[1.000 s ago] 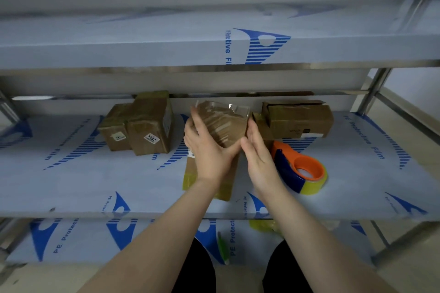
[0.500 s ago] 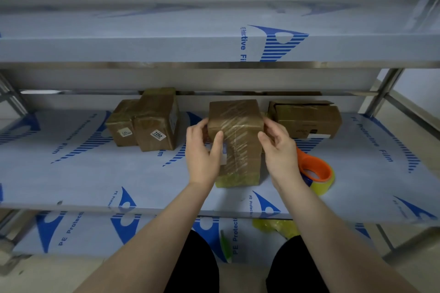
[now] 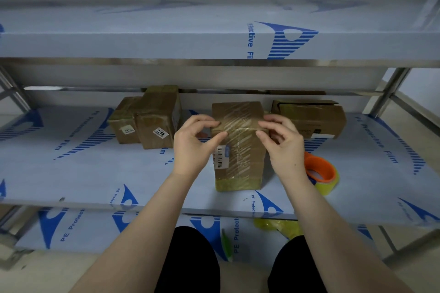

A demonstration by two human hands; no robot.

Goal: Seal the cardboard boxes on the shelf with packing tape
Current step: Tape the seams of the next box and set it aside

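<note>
A tall cardboard box (image 3: 239, 147), wrapped in clear tape with a barcode label on its left side, stands upright on the middle shelf (image 3: 95, 173). My left hand (image 3: 192, 143) touches the box's upper left edge with thumb and fingertips curled toward it. My right hand (image 3: 283, 143) does the same on the upper right edge. An orange tape dispenser (image 3: 320, 171) with a yellowish tape roll lies on the shelf just right of my right wrist.
Two taped boxes (image 3: 147, 119) with white labels stand at the back left. A flatter box (image 3: 314, 118) with a loose flap sits at the back right. An upper shelf (image 3: 214, 40) overhangs. Yellow-green items (image 3: 278, 227) lie on the lower shelf.
The box was held tilted in the air, then set upright on the shelf. Both hands have slid up from its sides to its top edges.
</note>
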